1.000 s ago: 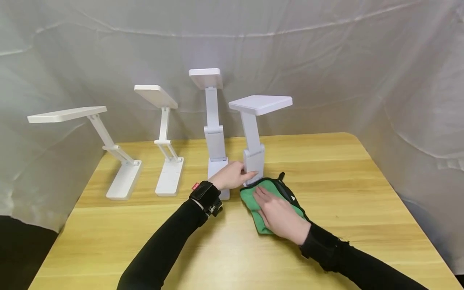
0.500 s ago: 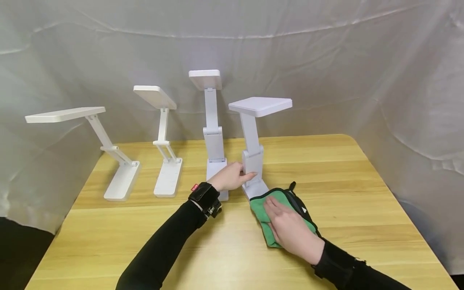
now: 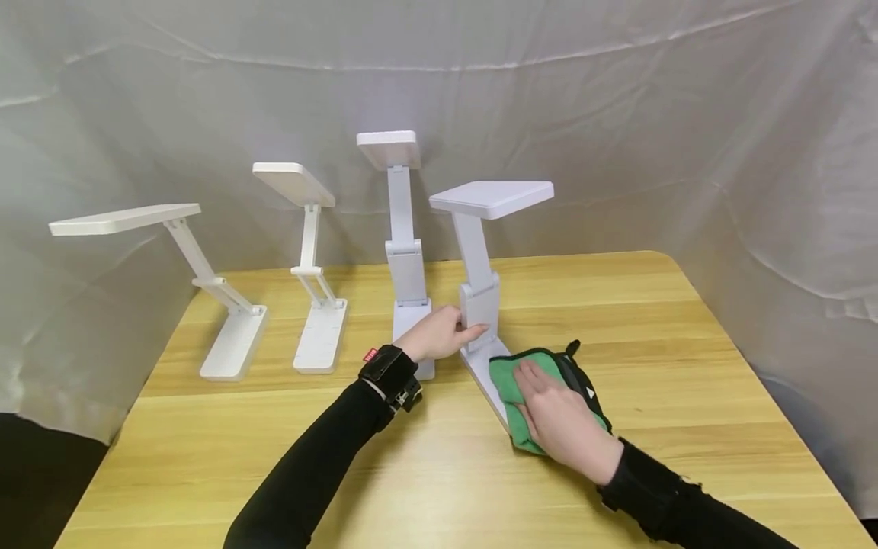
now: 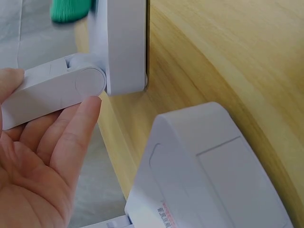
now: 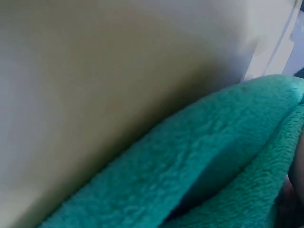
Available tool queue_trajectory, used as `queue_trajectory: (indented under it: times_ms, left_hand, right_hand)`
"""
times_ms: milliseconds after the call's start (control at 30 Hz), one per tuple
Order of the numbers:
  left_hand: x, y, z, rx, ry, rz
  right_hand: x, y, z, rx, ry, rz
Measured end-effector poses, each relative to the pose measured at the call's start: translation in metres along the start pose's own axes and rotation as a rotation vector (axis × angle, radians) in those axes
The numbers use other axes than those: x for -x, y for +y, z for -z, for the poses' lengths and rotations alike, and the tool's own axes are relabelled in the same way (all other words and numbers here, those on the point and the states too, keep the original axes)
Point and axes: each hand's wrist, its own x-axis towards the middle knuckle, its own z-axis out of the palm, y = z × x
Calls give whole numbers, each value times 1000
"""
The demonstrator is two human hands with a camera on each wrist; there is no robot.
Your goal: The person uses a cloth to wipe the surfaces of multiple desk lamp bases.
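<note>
In the head view, my left hand [image 3: 439,333] grips the lower arm of the rightmost white desk lamp [image 3: 480,309], thumb across its front. The left wrist view shows the thumb and fingers on either side of the lamp arm [image 4: 52,85], just beside its hinge. My right hand [image 3: 565,419] presses a green cloth [image 3: 507,377] with black edging onto the lamp's base, fingers straight and together on top. The cloth covers the base's near right part; its back left part shows. In the right wrist view, the folded fluffy cloth [image 5: 190,147] lies against a pale, blurred surface.
Three more white desk lamps stand to the left: one close beside my left wrist [image 3: 405,267], a slimmer one [image 3: 318,335], and one at the far left [image 3: 233,343]. The wooden table [image 3: 658,366] is backed by a grey curtain [image 3: 617,137].
My right hand has slid the cloth to the right and toward me along the lamp's base, then slightly back up, uncovering part of the base. The left hand keeps its grip in place.
</note>
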Motion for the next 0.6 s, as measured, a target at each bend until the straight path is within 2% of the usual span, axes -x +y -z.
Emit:
queue_trajectory:
  times_ms: [133,267,433,600]
  left_hand:
    - [-1,0,0,-10,-2,-2]
    - [-2,1,-1,-4,-14,-13]
    - [-3,0,-1,6,-15,-10]
    - [-1,-1,0,7,-5,3]
  right_hand:
    - [7,-8,0,-1,-10,78]
    - [-8,-12,-3,-28,-21,116]
    - [-26,-3,-8,-35,-3,43]
    - [-9,5,-4,23,19,8]
